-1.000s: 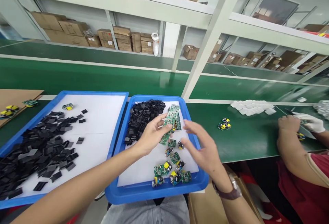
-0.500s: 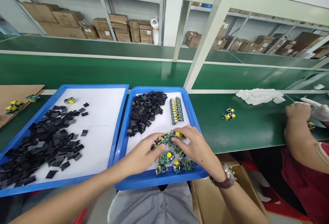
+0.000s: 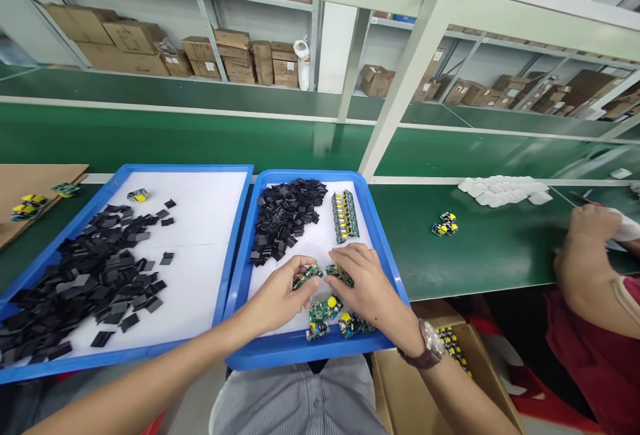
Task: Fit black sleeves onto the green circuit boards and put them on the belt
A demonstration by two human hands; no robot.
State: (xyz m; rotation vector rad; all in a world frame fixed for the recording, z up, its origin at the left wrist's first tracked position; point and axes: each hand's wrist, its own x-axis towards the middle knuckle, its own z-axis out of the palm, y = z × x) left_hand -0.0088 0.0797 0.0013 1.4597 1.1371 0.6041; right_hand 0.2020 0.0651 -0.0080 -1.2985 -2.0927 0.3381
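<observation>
Over the near part of the right blue tray [image 3: 387,258], my left hand [image 3: 281,295] and my right hand [image 3: 365,285] meet. Both pinch a strip of green circuit boards [image 3: 320,272] between them. Each hand's fingers are closed on it. Just below my hands lie several loose green boards with yellow parts [image 3: 330,315]. Further back in the same tray sits another joined strip of boards [image 3: 344,215] beside a heap of small black square pieces [image 3: 285,212].
The left blue tray [image 3: 235,222] holds many black pieces and one board. A few boards [image 3: 444,223] and white parts [image 3: 505,190] lie on the green bench. A co-worker's hands [image 3: 593,222] work at the right. An open carton [image 3: 440,362] sits under the bench.
One second ago my left hand held a board strip up over the tray's middle. Both hands have since dropped to the tray's near part and closed on a strip together.
</observation>
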